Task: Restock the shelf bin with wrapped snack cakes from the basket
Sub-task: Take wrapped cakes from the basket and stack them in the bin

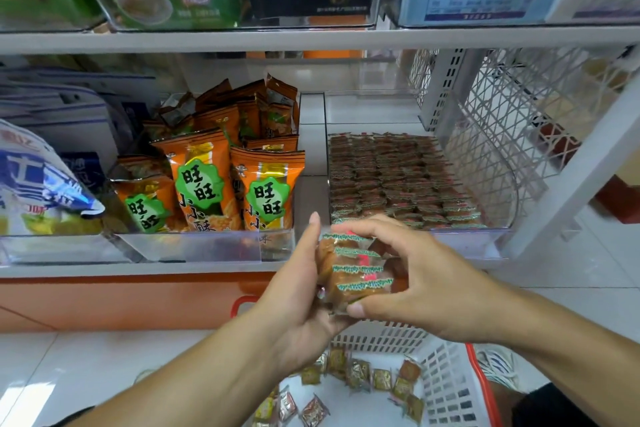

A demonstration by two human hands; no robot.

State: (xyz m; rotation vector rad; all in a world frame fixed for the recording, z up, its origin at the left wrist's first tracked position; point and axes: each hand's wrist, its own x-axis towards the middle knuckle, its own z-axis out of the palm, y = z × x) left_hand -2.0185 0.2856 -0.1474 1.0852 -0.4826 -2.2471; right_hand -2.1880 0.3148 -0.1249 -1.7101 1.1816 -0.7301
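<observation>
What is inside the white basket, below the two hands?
The white basket holds a few loose small wrapped snacks scattered on its floor. The forearms and the stack of snack cakes cover part of its near and left side.

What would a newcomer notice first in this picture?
Both hands, left hand and right hand, hold a stack of clear-wrapped brown snack cakes in the centre, before the clear plastic shelf bin filled with neat rows. At left stand bright orange snack bags; below sits a white plastic basket.
</observation>
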